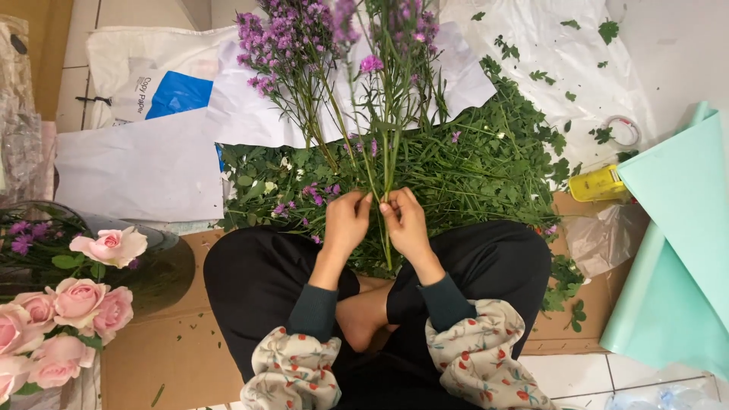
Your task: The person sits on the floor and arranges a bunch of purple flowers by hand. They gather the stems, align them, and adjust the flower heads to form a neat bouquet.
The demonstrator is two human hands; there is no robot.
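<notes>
We sat behind the leaf pile [471, 167]; roses [68, 304] lay at our left, paper rolls [676, 228] right, sheets [144, 167] far left.

We see pink roses [76, 304] at the far left, well apart from the mint paper [676, 228] on the right. Just left of that paper sits a yellow tape dispenser [598, 184], with a tape roll [624, 130] above it. White sheets [144, 163] lie beyond the roses.

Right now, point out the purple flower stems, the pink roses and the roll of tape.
purple flower stems [377, 144], head view, on the green stalks
pink roses [110, 245], head view, on one bloom
roll of tape [624, 130], head view, on its ring
</notes>
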